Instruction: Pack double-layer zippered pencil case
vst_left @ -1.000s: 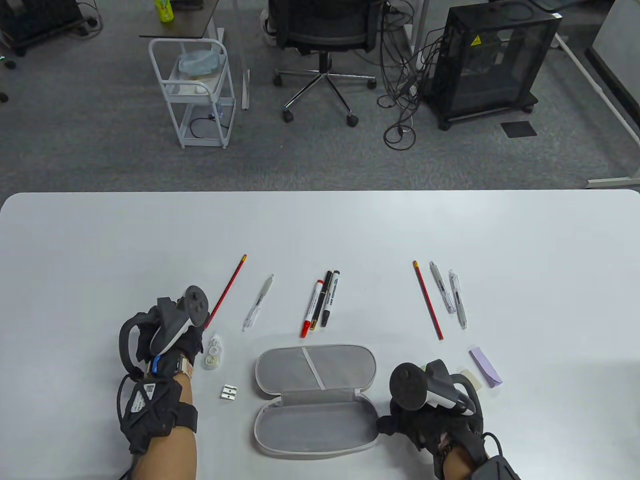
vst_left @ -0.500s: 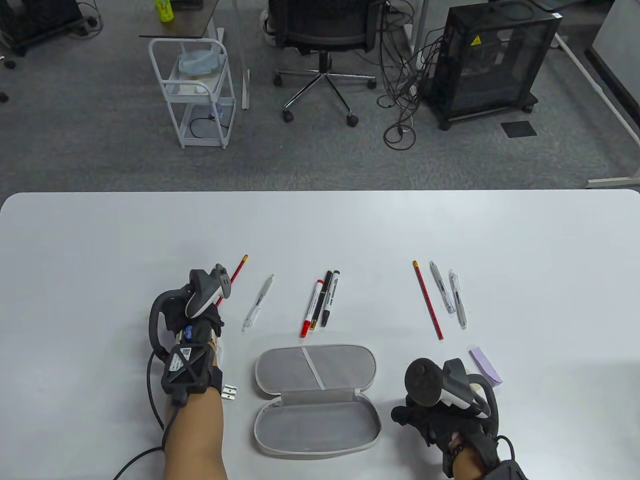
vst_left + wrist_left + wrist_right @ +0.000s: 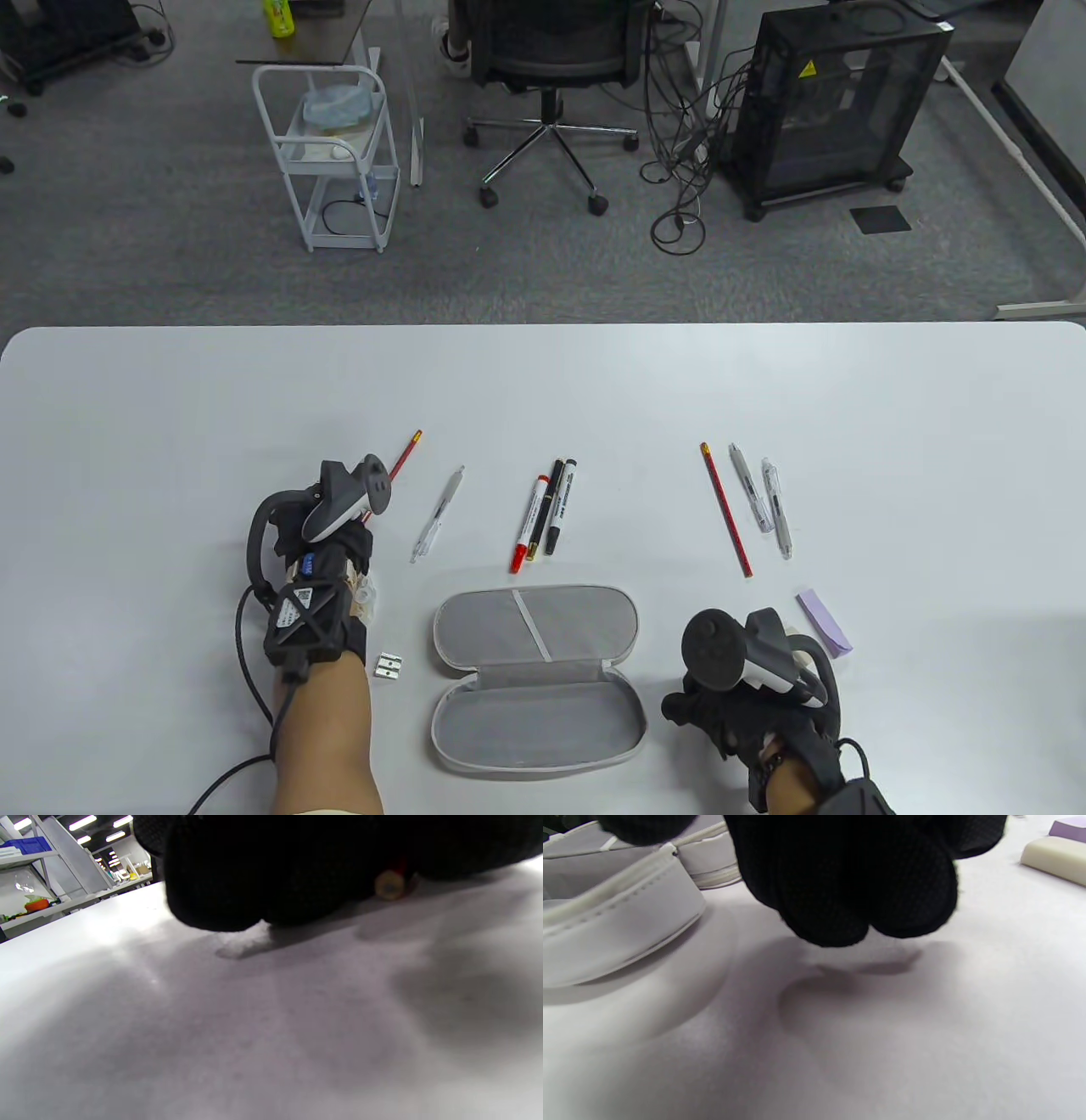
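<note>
The grey pencil case (image 3: pixel 534 679) lies open and empty at the table's front centre. My left hand (image 3: pixel 356 531) rests on the near end of a red pencil (image 3: pixel 405 450). In the left wrist view its curled fingers (image 3: pixel 271 878) close over the pencil's blunt end (image 3: pixel 388 885) on the table. My right hand (image 3: pixel 721 722) is just right of the case. In the right wrist view its fingers (image 3: pixel 857 891) are bunched together with nothing in them, beside the case rim (image 3: pixel 623 895).
A correction tape (image 3: pixel 366 594) is half hidden by my left wrist, with a metal sharpener (image 3: pixel 389 666) below it. A clear pen (image 3: pixel 437 515), three markers (image 3: pixel 545 518), a second red pencil (image 3: pixel 726 509), two pens (image 3: pixel 764 501), a purple block (image 3: pixel 825 622) and a white eraser (image 3: pixel 1054 855) lie around.
My left hand has moved up from the correction tape to the red pencil's near end, and the pencil has shifted slightly. My right hand has drawn a little away from the case edge.
</note>
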The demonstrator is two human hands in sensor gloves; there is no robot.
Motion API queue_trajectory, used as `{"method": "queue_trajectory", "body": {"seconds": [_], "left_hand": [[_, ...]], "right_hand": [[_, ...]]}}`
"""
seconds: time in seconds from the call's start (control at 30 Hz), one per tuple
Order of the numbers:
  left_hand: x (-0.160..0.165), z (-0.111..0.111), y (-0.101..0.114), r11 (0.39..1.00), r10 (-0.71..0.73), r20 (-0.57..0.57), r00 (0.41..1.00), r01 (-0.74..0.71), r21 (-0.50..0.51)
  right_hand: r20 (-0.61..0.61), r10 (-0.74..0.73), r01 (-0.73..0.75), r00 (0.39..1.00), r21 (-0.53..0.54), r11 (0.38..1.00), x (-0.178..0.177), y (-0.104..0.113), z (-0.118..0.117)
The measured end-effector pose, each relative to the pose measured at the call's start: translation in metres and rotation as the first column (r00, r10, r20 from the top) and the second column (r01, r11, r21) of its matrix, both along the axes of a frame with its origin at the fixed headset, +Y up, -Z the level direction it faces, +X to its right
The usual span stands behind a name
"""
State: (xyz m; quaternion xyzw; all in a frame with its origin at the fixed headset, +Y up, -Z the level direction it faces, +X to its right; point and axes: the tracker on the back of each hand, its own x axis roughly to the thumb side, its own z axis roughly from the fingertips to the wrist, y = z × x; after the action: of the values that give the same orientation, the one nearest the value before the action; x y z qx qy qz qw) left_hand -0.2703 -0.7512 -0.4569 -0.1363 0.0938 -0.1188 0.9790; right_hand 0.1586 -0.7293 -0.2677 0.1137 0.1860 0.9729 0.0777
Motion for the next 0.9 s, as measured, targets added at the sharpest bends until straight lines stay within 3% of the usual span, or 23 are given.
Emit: {"method": "queue_trajectory", "body": {"seconds": [0.1,0.23,0.3,0.4,0.43,0.53,0.63,0.77,0.9], "left_hand": [[-0.001,0.003,0.004,1.000,-0.017,0.014,1.000,0.017,-0.003],[-0.004,0.016,0.032,0.981,0.121,0.094,0.988,-0.134,0.141],[0.008,0.034,0.058,0.951,0.133,0.250,0.959,-0.195,0.239],[0.040,0.075,0.079,0.926,0.121,0.481,0.868,-0.273,0.261],[0.056,0.098,0.082,0.928,0.092,0.568,0.818,-0.277,0.250],[0.098,0.164,0.078,0.950,-0.003,0.739,0.674,-0.230,0.213],[0.123,0.211,0.062,0.976,-0.082,0.817,0.570,-0.118,0.181],[0.137,0.238,0.035,0.996,-0.080,0.847,0.525,0.001,0.093],[0.143,0.244,0.023,0.983,-0.181,0.842,0.508,0.070,0.169]], "right_hand": [[0.006,-0.009,0.009,1.000,0.007,1.000,0.002,0.001,0.000],[0.011,-0.020,0.019,1.000,0.006,1.000,0.003,0.001,-0.001],[0.030,-0.026,0.025,0.999,0.019,0.999,0.007,0.004,-0.002],[0.073,-0.053,0.049,0.996,0.050,0.998,0.015,0.008,-0.004],[0.097,-0.070,0.063,0.993,0.074,0.995,0.020,0.011,-0.004],[0.170,-0.129,0.102,0.977,0.160,0.982,0.036,0.020,-0.004],[0.235,-0.195,0.137,0.952,0.242,0.961,0.050,0.026,-0.002],[0.320,-0.271,0.146,0.908,0.365,0.920,0.070,0.034,0.001],[0.384,-0.395,0.184,0.834,0.482,0.856,0.090,0.036,0.004]]}}
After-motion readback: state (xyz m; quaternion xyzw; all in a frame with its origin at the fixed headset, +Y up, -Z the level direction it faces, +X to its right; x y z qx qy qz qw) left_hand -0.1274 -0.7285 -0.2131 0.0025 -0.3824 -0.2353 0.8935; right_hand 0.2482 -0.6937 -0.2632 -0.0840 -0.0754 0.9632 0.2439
